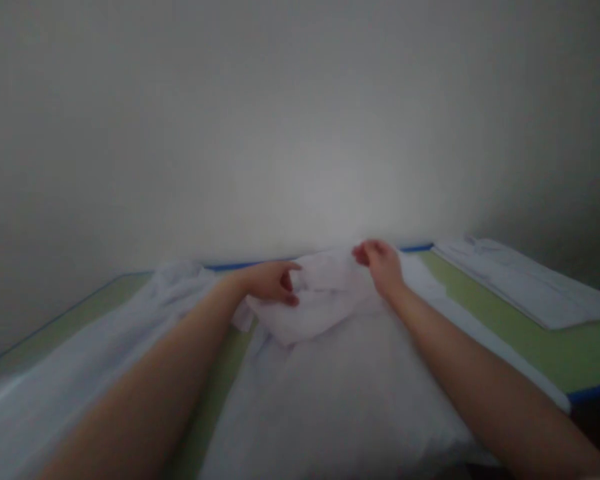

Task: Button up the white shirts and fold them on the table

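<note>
A white shirt (340, 373) lies spread on the green table, its collar-like folded part (325, 272) at the far end near the wall. My left hand (275, 281) is at the left side of this folded part, thumb and fingers apart in a C shape against the cloth. At the upper right edge of the same part is my right hand (380, 263), its fingers curled together on the cloth. Blur hides the exact contact of the fingertips.
Another white cloth (110, 347) lies rumpled along the left of the green table (520, 327). A flat stack of folded white garments (530, 280) rests at the right. Blue edging (250, 265) borders the table, and a grey wall (300, 120) rises behind.
</note>
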A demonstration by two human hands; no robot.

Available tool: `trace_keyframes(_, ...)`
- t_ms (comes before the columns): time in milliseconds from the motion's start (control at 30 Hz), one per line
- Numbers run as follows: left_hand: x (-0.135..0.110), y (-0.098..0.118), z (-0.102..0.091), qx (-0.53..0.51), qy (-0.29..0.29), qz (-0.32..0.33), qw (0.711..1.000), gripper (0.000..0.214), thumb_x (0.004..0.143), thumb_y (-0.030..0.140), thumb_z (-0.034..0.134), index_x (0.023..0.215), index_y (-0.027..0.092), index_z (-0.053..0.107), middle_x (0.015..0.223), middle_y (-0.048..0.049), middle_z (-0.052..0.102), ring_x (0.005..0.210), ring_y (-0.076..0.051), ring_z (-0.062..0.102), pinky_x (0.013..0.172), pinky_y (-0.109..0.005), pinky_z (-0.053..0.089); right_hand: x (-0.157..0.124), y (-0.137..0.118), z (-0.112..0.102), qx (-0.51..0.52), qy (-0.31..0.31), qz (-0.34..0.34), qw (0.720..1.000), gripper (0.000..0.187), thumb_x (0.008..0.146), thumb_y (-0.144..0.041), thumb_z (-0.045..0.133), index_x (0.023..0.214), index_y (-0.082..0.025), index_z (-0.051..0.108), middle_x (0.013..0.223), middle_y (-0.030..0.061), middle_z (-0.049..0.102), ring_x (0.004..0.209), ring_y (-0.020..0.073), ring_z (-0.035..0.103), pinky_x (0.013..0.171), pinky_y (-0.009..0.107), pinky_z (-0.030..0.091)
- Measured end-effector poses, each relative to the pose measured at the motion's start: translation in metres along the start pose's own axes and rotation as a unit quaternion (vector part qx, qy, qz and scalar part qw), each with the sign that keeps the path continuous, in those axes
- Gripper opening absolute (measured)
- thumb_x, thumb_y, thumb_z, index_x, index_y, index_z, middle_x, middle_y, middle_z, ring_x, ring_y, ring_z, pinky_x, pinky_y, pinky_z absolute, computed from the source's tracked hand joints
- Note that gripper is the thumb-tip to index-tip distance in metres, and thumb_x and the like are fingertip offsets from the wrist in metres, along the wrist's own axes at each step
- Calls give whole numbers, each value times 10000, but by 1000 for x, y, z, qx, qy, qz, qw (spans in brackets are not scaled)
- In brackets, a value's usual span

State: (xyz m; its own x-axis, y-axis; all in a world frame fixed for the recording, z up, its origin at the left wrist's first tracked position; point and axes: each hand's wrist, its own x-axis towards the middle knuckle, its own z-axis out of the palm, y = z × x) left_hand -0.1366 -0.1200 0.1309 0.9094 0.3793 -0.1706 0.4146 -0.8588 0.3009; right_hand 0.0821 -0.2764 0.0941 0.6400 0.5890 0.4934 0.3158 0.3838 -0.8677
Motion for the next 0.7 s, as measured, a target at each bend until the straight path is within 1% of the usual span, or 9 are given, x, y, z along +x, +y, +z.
trace_keyframes(67, 1, -2, 1, 11, -15, -2, 1000, 835, 559, 514, 703, 1301, 240, 437, 1034, -58, 652, 873, -202, 616, 757, -264, 445, -5, 5, 1, -100, -62, -42, 992, 428, 706, -503, 622, 965, -164, 586, 952, 94, 644, 872, 192, 614, 788, 355, 484)
trace_keyframes(100, 1, -2, 1, 16, -22, -2, 1000, 815, 541, 519, 712, 1271, 244, 476, 1077, -62, 639, 907, -210, 609, 785, -269, 442, -9, 8, 3, -156, -97, -59, 981, 554, 636, -484, 692, 1076, -174, 563, 1035, 104, 624, 942, 207, 593, 834, 368, 466)
trace_keyframes(167, -1, 0, -1, 22, -29, -4, 999, 834, 497, 533, 733, 1250, 260, 501, 1179, -68, 593, 987, -232, 586, 842, -282, 431, -17, 16, 7, -252, -147, -73, 954, 907, 513, -420, 783, 1305, -190, 406, 1219, 133, 532, 1099, 244, 515, 932, 398, 405)
trace_keyframes(233, -3, 2, -3, 30, -35, -11, 999, 903, 456, 549, 750, 1271, 264, 484, 1254, -77, 543, 1051, -256, 557, 883, -305, 419, -22, 25, 10, -319, -159, -63, 932, 1075, 488, -346, 800, 1399, -160, 260, 1309, 167, 448, 1190, 267, 437, 997, 406, 341)
trace_keyframes(333, -4, 9, -2, 33, -11, 11, 999, 1020, 438, 545, 762, 1340, 241, 396, 1330, -97, 476, 1126, -278, 510, 943, -332, 386, -20, 30, 10, -343, -138, -13, 929, 964, 585, -227, 727, 1406, -128, 232, 1183, 157, 545, 1076, 242, 522, 938, 385, 389)
trace_keyframes(433, 0, 26, 7, 3, 94, 85, 992, 1119, 482, 526, 753, 1418, 226, 217, 1443, -112, 317, 1228, -271, 415, 989, -337, 345, -17, 17, 14, -286, -135, -4, 949, 668, 680, -184, 630, 1304, -150, 394, 922, 68, 631, 804, 172, 594, 783, 339, 461)
trace_keyframes(500, 4, 40, 13, -15, 156, 127, 979, 1107, 524, 471, 748, 1429, 223, 160, 1459, -115, 282, 1236, -254, 403, 981, -333, 351, -19, 2, 22, -214, -184, -42, 958, 472, 721, -179, 588, 1183, -154, 493, 883, 45, 630, 760, 146, 591, 751, 311, 468)
trace_keyframes(600, 4, 56, 13, 15, 197, 142, 970, 747, 657, 322, 653, 1340, 237, 362, 1321, -78, 486, 1124, -221, 501, 944, -315, 376, -24, -17, 32, -109, -311, -88, 940, 441, 738, -162, 577, 1169, -164, 483, 987, 54, 625, 867, 141, 600, 791, 293, 466)
trace_keyframes(700, -9, 50, -6, 107, 210, 108, 966, 395, 721, 235, 519, 1112, 232, 577, 1112, -53, 621, 1022, -213, 553, 916, -311, 384, -27, -25, 22, -139, -383, -100, 908, 686, 680, -233, 673, 1297, -191, 375, 1143, 88, 579, 1020, 175, 565, 859, 326, 450)
